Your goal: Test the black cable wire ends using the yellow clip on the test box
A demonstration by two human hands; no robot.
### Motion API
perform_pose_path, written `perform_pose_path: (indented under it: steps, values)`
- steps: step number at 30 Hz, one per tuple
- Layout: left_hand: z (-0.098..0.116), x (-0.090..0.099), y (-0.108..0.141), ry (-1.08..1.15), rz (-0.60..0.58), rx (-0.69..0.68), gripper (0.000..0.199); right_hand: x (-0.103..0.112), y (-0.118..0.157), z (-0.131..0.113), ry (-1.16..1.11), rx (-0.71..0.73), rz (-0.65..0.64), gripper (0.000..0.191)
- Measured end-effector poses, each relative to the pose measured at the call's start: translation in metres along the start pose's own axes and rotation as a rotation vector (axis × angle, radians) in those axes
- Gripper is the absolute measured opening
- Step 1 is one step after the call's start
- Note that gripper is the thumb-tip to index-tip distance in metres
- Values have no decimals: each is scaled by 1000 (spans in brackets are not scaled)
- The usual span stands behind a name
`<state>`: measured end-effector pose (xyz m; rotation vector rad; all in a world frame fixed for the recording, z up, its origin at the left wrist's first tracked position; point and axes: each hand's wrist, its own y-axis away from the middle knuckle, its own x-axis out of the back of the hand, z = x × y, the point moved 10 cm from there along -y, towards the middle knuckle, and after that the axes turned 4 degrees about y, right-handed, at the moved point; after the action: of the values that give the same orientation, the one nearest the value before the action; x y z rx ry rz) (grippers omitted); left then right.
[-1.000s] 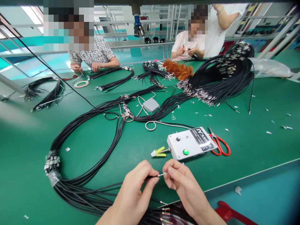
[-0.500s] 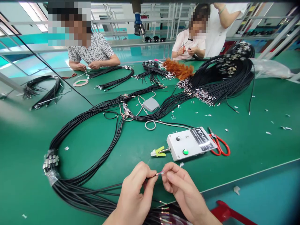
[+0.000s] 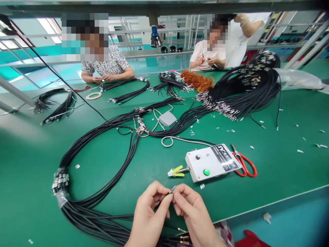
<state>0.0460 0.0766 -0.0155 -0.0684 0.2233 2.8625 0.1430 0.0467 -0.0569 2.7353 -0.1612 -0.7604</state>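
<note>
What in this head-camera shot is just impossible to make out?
- Wire tip: too small, pinched between left hand and right hand; its fitting is unreadable.
- Label on the white control box: print too small.
- Black cable bundle: cut off by the bottom edge.
- Co-workers' faces: blurred.

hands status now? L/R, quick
Left hand: closed, pinching the thin black wire near its end.
Right hand: closed, fingertips pinched on the wire's metal tip.
</note>
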Motion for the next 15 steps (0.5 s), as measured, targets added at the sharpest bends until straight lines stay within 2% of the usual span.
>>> perform_pose_path:
  steps: [2, 5, 7, 11, 15]
  values:
    - [-3, -6, -3, 82, -48, 76, 29, -2, -2, -1, 46, 24, -13, 37]
    - [0, -15, -9, 122, -137, 100, 36, -1, -5, -9, 150, 71, -22, 39]
    - [-2, -17, -14, 141, -157, 115, 34, 0, -6, -13, 228, 93, -28, 39]
    - [-12, -8, -18, 171, -71, 114, 32, 4, -4, -17, 383, 145, -43, 37]
    - [-2, 2, -8, 37, 17, -67, 17, 5, 0, -23, 593, 266, -20, 26]
